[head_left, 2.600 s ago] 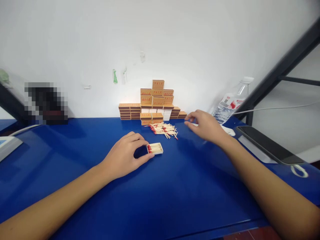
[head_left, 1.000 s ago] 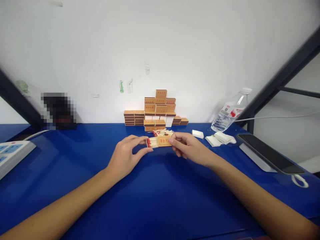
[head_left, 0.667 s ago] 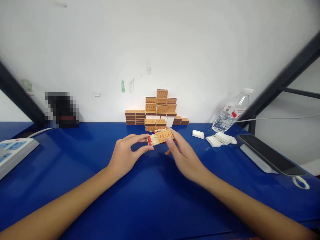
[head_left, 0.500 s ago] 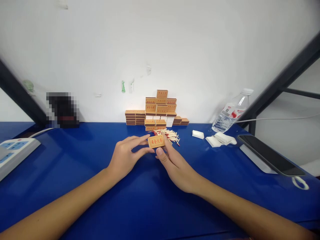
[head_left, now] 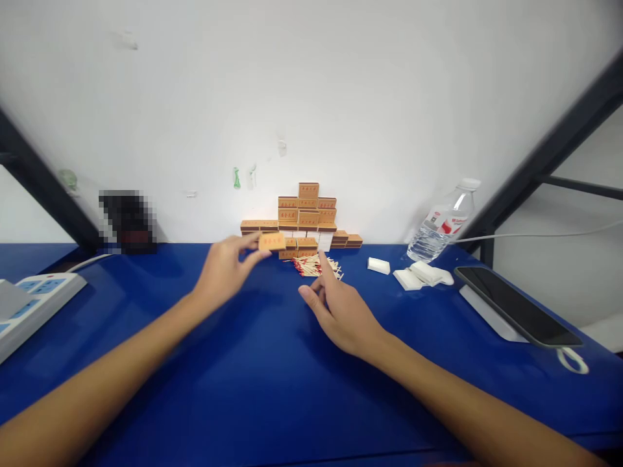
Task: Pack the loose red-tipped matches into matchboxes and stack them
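Pinched between the thumb and fingers of my left hand [head_left: 221,269] is a matchbox [head_left: 272,242] with red lettering, held up in front of the low left stack. My right hand [head_left: 346,312] holds nothing; its thumb and index finger are apart, close to a loose pile of red-tipped matches [head_left: 311,265]. Behind the pile, several matchboxes [head_left: 308,217] are stacked in a stepped shape against the wall. A lower stack of matchboxes [head_left: 253,226] adjoins on the left, partly hidden by my left hand and the held box.
On the right stand a white inner tray [head_left: 378,265], more white trays [head_left: 419,275], a tilted water bottle [head_left: 442,220] and a phone [head_left: 518,305]. A power strip [head_left: 53,295] lies at the left on the blue table [head_left: 272,395]. A pixelated dark object [head_left: 129,224] sits behind it.
My right hand has let go of the matchbox. My left hand has carried it left and farther back, toward the left stack. The view has shifted slightly.
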Available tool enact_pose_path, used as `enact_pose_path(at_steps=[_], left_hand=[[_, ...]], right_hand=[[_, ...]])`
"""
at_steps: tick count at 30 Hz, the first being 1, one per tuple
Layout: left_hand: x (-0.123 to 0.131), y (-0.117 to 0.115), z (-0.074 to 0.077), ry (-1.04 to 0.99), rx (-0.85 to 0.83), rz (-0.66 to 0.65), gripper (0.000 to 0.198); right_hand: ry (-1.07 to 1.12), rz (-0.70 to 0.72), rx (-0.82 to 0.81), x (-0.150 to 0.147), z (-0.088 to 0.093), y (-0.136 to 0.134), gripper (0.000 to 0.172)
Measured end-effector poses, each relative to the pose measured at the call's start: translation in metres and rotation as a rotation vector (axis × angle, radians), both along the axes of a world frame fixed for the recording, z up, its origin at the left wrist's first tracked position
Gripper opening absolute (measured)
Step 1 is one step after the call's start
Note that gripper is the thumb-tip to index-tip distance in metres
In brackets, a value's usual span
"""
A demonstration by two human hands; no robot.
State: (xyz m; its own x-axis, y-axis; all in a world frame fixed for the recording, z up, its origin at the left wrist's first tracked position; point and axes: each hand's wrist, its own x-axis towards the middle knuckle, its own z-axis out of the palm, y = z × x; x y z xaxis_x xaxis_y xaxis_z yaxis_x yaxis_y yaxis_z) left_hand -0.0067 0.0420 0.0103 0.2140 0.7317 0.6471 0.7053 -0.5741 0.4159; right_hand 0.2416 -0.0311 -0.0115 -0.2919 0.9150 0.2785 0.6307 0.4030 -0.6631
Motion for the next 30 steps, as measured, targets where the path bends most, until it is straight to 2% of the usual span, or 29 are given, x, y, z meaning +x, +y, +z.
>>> enact_pose_path(at_steps=[3, 6, 9, 16, 25, 30], left_hand=[[-0.017, 0.040, 0.016, 0.097, 0.063, 0.199, 0.039], [-0.021, 0.071, 0.021, 0.200, 0.066, 0.257, 0.029], [-0.015, 0.088, 0.016, 0.245, 0.020, 0.259, 0.023], [-0.002, 0.089, 0.002, 0.221, 0.032, 0.316, 0.023], [0.010, 0.088, -0.005, 0.113, 0.038, 0.327, 0.028], [0.013, 0.087, -0.005, 0.092, 0.058, 0.314, 0.030]], right_hand=[[-0.070, -0.098, 0.031, 0.011, 0.002, 0.010, 0.069], [-0.099, -0.182, 0.052, 0.022, 0.004, 0.018, 0.062], [-0.115, -0.257, 0.083, 0.034, 0.006, 0.027, 0.055], [-0.224, -0.439, 0.201, 0.064, 0.016, 0.050, 0.044], [-0.347, -0.731, 0.305, 0.119, 0.032, 0.070, 0.030], [-0.402, -0.779, 0.263, 0.142, 0.035, 0.075, 0.030]])
